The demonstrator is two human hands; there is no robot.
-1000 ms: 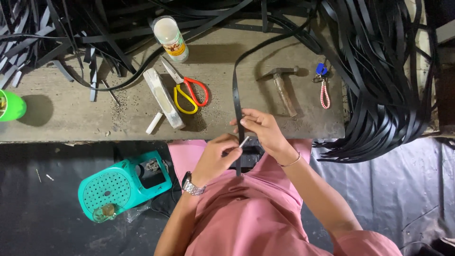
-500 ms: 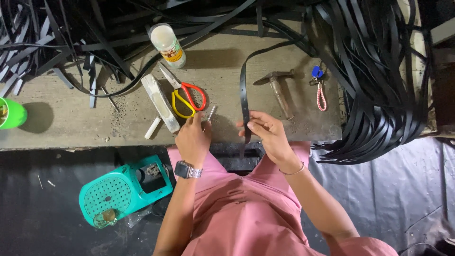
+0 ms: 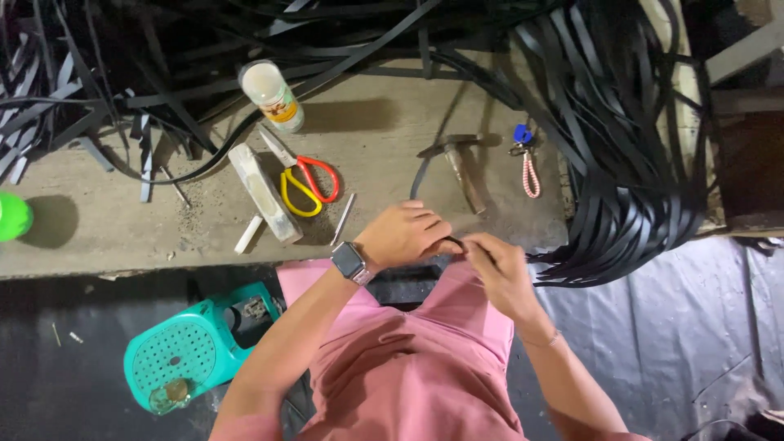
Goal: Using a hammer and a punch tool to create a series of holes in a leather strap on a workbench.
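- Black rubber strip (image 3: 422, 175) curves from the worktop (image 3: 106, 220) at frame centre down to both hands, so its near end sits where the fingers can work it.
- Left hand (image 3: 404, 235), watch on the wrist, is curled, pinching the strip's end.
- Right hand (image 3: 500, 269) meets it, fingertips pressed together on the same end.
- Scissors (image 3: 304, 181), hammer (image 3: 461, 167) and a metal pin (image 3: 343, 219) lie just above, within reach.
- Teal stool (image 3: 184, 355) stands at lower left.

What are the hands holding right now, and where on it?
Both the left hand and the right hand pinch the near end of a black strap, where they meet at the bench edge; the rest curves away toward the hammer.
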